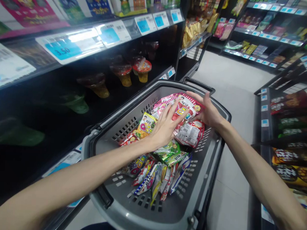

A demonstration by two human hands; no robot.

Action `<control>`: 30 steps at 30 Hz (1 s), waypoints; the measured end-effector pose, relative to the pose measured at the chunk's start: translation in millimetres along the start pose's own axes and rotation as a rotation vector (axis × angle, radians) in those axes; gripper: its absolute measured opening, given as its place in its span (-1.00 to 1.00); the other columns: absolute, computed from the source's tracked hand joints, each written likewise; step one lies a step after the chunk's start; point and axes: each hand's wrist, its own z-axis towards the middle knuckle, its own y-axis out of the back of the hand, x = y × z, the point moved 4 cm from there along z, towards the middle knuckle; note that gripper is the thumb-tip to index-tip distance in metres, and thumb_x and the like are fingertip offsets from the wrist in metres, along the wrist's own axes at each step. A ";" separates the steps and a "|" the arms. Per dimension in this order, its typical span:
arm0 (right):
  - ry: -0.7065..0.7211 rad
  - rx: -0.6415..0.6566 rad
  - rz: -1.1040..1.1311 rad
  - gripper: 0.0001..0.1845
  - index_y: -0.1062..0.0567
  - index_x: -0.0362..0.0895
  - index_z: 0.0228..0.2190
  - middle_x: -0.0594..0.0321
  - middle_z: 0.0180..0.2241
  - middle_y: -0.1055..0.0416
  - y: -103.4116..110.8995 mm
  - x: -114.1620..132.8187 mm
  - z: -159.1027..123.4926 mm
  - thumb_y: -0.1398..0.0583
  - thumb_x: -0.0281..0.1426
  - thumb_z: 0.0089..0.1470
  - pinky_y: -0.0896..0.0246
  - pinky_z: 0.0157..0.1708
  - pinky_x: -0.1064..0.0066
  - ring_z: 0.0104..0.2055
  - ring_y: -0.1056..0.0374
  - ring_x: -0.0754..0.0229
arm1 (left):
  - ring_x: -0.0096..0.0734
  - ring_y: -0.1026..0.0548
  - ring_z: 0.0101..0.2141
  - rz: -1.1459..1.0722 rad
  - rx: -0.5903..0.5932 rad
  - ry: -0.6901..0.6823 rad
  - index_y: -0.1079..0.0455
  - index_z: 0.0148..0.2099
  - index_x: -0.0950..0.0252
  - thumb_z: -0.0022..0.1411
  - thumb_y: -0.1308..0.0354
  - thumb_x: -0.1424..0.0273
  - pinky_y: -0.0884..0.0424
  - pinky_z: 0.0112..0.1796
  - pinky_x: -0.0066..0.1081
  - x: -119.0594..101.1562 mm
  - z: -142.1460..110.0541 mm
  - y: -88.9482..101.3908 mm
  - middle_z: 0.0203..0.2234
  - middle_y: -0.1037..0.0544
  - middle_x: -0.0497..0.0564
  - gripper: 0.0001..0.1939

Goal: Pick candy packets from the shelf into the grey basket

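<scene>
Both my hands reach into a grey plastic shopping basket [154,215] that holds many small candy packets. My left hand [165,127] lies with spread fingers over the pile, its fingertips on a red candy packet [185,106] at the far end. At the basket's far right, my right hand [207,109] is beside that packet with the thumb raised; part of its fingers is hidden behind the packet. A yellow candy packet [146,125] shows left of my left hand. Nearer to me stands a row of packets, among them a blue-striped packet [148,179]. A packet with a barcode label [189,134] lies below my right hand.
On the left, a black shelf has price tags [65,46] along its edge, boxes above and jelly cups [142,68] below. Another shelf with bagged snacks [289,156] stands close on the right. Pale floor tiles [229,69] run between them toward further shelves [271,35].
</scene>
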 end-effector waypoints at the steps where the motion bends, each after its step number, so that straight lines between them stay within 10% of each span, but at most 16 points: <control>1: 0.050 -0.040 -0.049 -0.15 -0.43 0.03 0.17 0.07 0.11 -0.47 1.9 2.5 -0.7 -0.13 0.34 0.10 -0.53 -0.15 0.02 0.00 -0.48 -0.04 | 0.06 0.33 0.50 0.050 0.004 -0.039 -0.06 0.48 -0.07 0.01 0.02 0.76 0.17 0.39 0.32 -0.5 0.7 0.3 0.54 0.29 -0.12 0.04; 6: 0.181 -0.124 -0.221 -0.22 -0.49 -0.02 0.14 0.08 0.20 -0.41 6.6 6.5 -3.2 -0.46 -0.01 -0.08 -0.50 0.00 0.01 0.01 -0.48 -0.03 | 0.18 0.32 0.49 0.133 0.054 -0.093 -0.09 0.47 -0.11 0.05 0.00 0.76 0.05 0.34 0.39 -0.3 0.7 -8.5 0.54 0.28 -0.10 0.02; 13: 0.103 -0.223 -0.243 -0.48 -0.65 0.15 -0.10 -0.01 -0.23 -0.60 6.2 10.2 -3.4 -0.46 0.02 -0.12 -0.43 -0.46 0.13 -0.35 -0.51 -0.04 | 0.31 0.30 0.48 0.156 0.118 -0.082 -0.19 0.45 0.04 0.21 -0.12 0.54 -0.12 0.30 0.41 2.0 3.6 -8.7 0.53 0.26 0.06 -0.22; 17: 0.136 -0.341 -0.294 -0.56 -0.68 0.21 -0.41 -0.05 -0.31 -0.58 9.2 13.8 -3.1 -0.48 0.15 -0.32 -0.39 -0.39 0.01 -0.36 -0.49 -0.08 | 0.13 0.17 0.49 0.123 0.021 -0.111 -0.12 0.48 0.16 0.35 -0.09 0.35 -0.03 0.40 0.20 -3.3 7.0 4.1 0.52 0.27 0.17 -0.31; 23: 0.054 -0.232 -0.379 -0.51 -0.66 0.27 -0.57 -0.18 -0.34 -0.56 10.7 -1.5 3.4 -0.40 0.30 -0.53 -0.31 -0.29 -0.10 -0.33 -0.51 -0.19 | -0.07 -0.27 0.35 -0.168 -0.161 0.019 0.00 0.51 0.15 0.36 -0.10 0.26 -0.25 0.36 -0.09 3.9 16.5 22.4 0.38 -0.20 0.19 -0.26; 30: 0.100 -0.217 -0.291 -0.61 -0.65 0.30 -0.53 -0.25 -0.38 -0.52 30.5 -51.4 18.1 -0.49 0.16 -0.46 -0.10 -0.50 -0.01 -0.31 -0.52 -0.26 | -0.10 -0.53 0.08 -0.583 0.083 0.290 -0.43 0.27 0.12 0.03 -0.46 0.14 -0.48 0.11 -0.17 34.9 24.9 8.0 0.09 -0.57 0.07 -0.25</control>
